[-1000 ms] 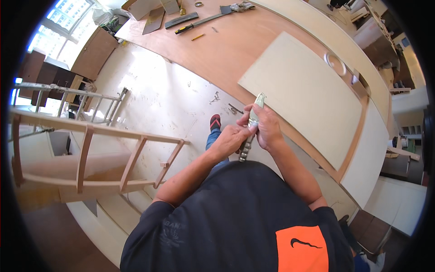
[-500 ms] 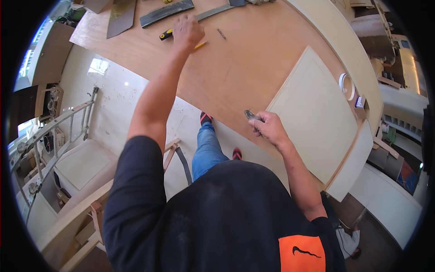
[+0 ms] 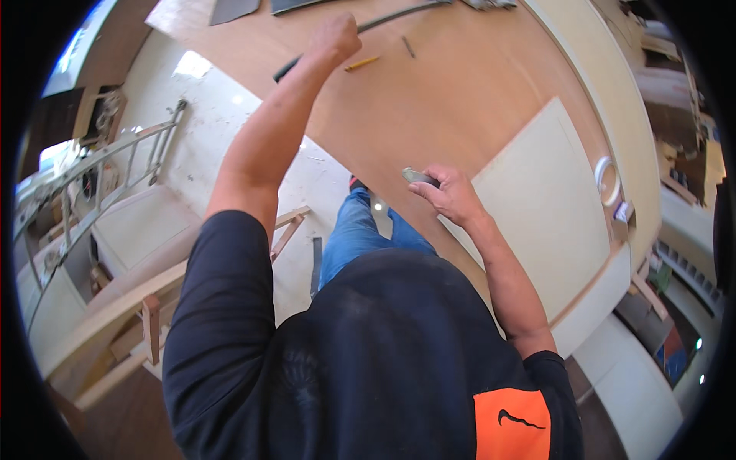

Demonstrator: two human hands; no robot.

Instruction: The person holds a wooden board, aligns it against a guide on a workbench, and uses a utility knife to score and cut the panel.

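My left hand [image 3: 333,40] is closed over the far side of the wooden board, gripping a black-handled tool [image 3: 287,69]. A long, thin grey strip [image 3: 399,14] runs from the fist towards the far edge; whether it is one piece with the handle is hidden. Just right of this hand lie a yellow pencil [image 3: 362,64] and a slim dark stick [image 3: 408,47]. My right hand [image 3: 452,195] holds a small grey metal tool with a rounded end [image 3: 420,178] between thumb and fingers, above the board's near edge. Its exact kind does not show.
A pale panel [image 3: 544,207] lies on the brown board [image 3: 429,100], at right. Beyond it are a white tape roll [image 3: 608,181] and a small box [image 3: 623,211]. A metal ladder-like frame [image 3: 107,165] stands left; a wooden trestle [image 3: 287,230] is below the board.
The left fist has turned, and the black handle has swung with it relative to the pencil. My right hand has tilted its small tool more level. The whole view has shifted slightly.
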